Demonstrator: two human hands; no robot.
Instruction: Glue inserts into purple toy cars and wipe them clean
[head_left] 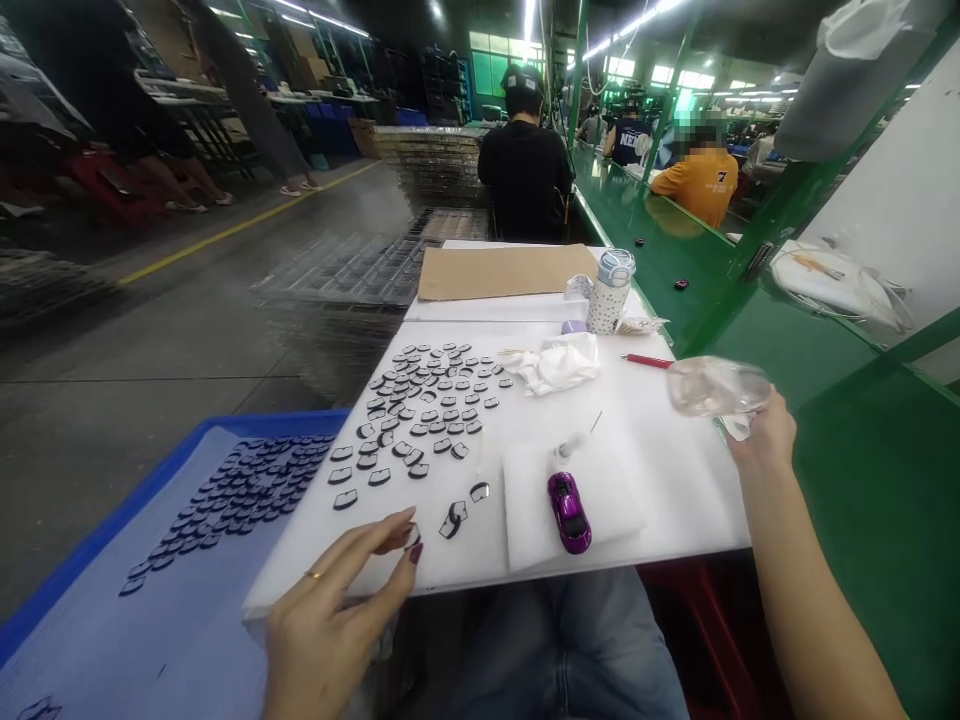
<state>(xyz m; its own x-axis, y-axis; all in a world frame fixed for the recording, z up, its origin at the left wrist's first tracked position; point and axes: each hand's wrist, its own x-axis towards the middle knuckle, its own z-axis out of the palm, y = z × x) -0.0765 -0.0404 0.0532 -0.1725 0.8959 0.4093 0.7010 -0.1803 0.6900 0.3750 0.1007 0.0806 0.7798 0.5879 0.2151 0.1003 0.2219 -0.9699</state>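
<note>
My left hand is at the front edge of the white table, thumb and forefinger pinching a small clear, black-edged piece. Several like it lie loose on the table, among them a small cluster just beyond my fingertips. At the right, my right hand is closed around a clear plastic bottle, slightly blurred, with something white under the fingers. Between my hands a purple toy car rests on a white foam pad. Just behind the car lies a small translucent dispenser with a thin needle.
A blue tray with rows of dark-edged pieces stands at the left. Crumpled white tissue, a red pen, a lidded tumbler and a cardboard sheet lie farther back. A green conveyor runs along the right; people sit ahead.
</note>
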